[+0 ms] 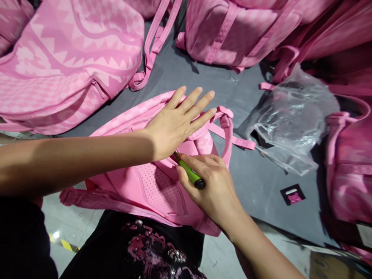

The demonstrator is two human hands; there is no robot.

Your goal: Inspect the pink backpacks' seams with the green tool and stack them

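Observation:
A pink backpack [128, 181] lies in front of me at the table's edge, its perforated back panel [160, 188] and straps facing up. My left hand [175, 123] rests palm down on its upper part, fingers stretched out and slightly spread. Just below it, my right hand [211, 180] is closed around a green pen-shaped tool [190, 171] with a black rear end. The tool's dark front end meets the pink fabric beside my left palm; its exact tip is hidden there. A pink carry loop [227, 128] stands up to the right of my left hand.
Large pink patterned backpacks stand at the back left [81, 53], back right [229, 30] and right edge [363, 165]. On the grey table cover [263, 193] lie a crumpled clear plastic bag [299, 114] and a small black card [292, 195] with a pink figure.

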